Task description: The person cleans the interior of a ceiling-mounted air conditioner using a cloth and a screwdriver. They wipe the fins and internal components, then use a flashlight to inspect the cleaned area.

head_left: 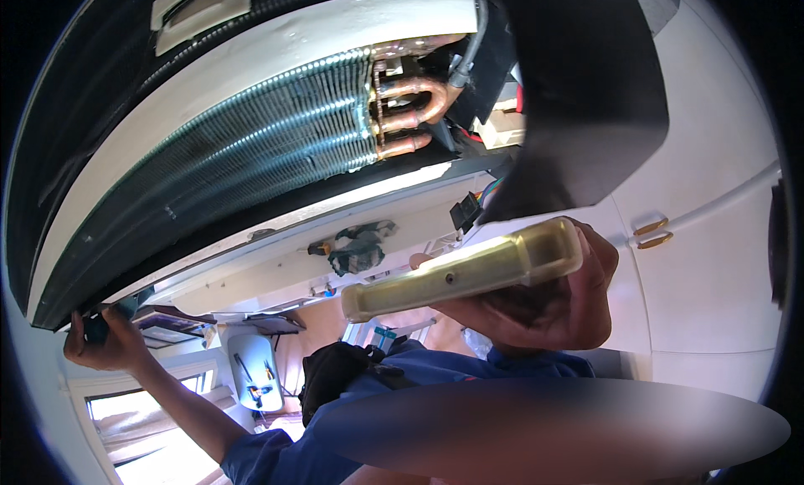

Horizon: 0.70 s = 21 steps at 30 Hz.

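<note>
Grasping a yellowish translucent part [419, 282] from behind in the right hand [586, 317], right of centre, perhaps to cradle it; curling the left hand [115, 343] at the lower-left end of the white casing [335, 28], seemingly for support (hold impossible to tell). Beyond: finned coil [268, 133], upper centre; black panel [586, 100] obstructing, upper right.

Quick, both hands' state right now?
Left hand: fingers bent at the finned unit's left end; grip can't be told.
Right hand: closed, holding a yellowish bar-shaped piece.

Blown-out window [163, 461], dark curved edges
</note>
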Motion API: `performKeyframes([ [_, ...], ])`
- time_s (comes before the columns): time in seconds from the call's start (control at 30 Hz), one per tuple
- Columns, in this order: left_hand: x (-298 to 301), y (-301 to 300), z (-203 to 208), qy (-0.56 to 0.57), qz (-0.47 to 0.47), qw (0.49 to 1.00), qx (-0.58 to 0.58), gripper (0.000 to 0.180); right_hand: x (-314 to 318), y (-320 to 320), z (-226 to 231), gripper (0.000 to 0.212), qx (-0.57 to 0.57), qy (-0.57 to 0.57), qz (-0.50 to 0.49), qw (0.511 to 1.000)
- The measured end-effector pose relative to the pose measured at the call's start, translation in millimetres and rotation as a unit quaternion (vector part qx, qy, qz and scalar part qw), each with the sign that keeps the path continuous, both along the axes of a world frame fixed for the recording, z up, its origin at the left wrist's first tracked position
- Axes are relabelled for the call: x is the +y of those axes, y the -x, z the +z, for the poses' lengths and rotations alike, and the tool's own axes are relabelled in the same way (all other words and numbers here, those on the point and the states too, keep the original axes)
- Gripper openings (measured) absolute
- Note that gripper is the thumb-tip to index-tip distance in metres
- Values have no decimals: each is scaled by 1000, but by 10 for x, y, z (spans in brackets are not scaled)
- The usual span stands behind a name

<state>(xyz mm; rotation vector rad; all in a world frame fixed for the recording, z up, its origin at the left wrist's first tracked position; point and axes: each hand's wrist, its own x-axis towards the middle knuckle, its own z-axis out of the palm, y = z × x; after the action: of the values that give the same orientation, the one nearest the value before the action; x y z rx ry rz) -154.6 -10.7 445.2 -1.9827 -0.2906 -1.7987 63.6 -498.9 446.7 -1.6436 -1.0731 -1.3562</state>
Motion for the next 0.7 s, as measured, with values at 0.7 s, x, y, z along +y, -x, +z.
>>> performKeyframes([
  [0.7,27,-14,35,-29,-20,999,0,63,105,62,53,122,9,-88,-105,991],
])
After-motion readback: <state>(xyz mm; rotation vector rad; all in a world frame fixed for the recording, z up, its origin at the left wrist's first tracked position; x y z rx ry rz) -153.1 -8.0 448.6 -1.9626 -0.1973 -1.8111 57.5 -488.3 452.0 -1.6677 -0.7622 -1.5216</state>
